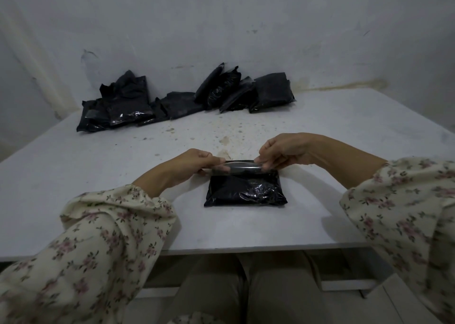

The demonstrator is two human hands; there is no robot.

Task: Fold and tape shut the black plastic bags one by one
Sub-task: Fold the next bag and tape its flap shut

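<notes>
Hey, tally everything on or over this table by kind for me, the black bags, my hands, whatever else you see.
Black bag in front: 1
Black bags in the back pile: at least 7; overlap hides the exact number
Glossy strip, likely tape, pinched at both ends: 1
Hands: 2, left hand and right hand
Total: at least 11

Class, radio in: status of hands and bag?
Left hand, right hand pinch strip over bag, far edge. It lies flat on table. Spare bags far back.

I count one table (73, 176), one black plastic bag (246, 188) mid-frame, roughly eight piled bags (184, 102) upper centre, and two hands: left hand (194, 161), right hand (280, 151).
</notes>
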